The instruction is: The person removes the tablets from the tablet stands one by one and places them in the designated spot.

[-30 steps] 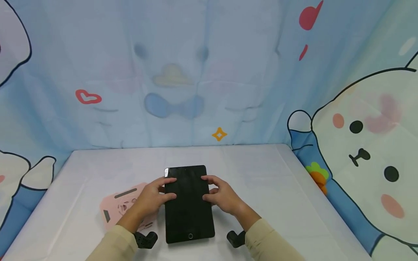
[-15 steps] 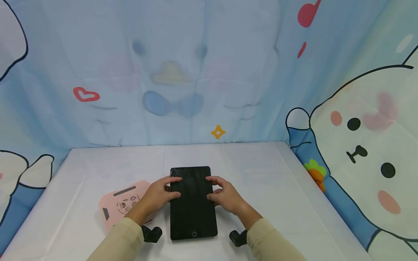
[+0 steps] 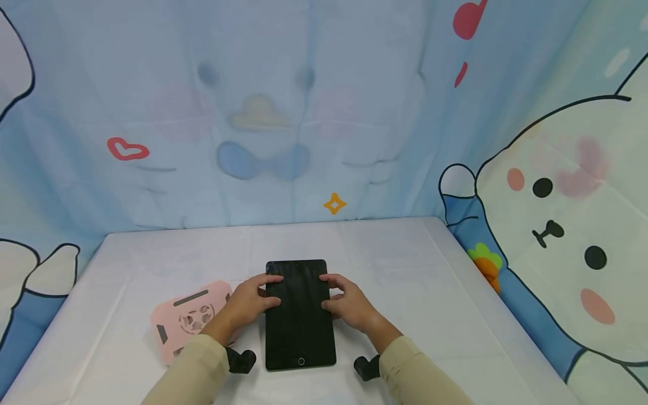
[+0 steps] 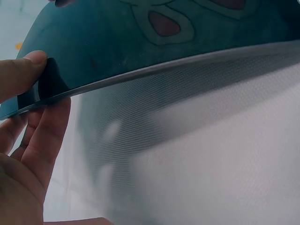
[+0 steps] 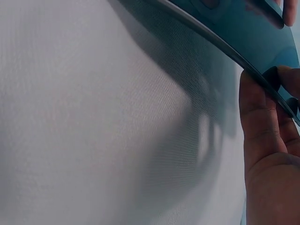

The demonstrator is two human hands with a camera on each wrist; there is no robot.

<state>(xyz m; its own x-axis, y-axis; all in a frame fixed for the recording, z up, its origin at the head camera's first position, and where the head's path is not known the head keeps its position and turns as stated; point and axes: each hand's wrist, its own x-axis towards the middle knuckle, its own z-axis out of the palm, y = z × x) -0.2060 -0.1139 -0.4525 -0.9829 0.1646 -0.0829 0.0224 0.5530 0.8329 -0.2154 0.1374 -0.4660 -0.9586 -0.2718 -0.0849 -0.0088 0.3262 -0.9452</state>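
Holds a black tablet face up above the white worktop, home button at the near end, shadow beneath; cannot tell about contact at the lower edge. Clamps both long sides along the upper half with left hand and right hand, fingers tight on the edges from above and below. Looks light and stiff, slick across the glass and likely to crack in a fall; best taken by the side edges, with support underneath. To the left, partly hidden by the left arm, a pink case with cutouts, lying on the worktop. Beyond, a blue curtain.
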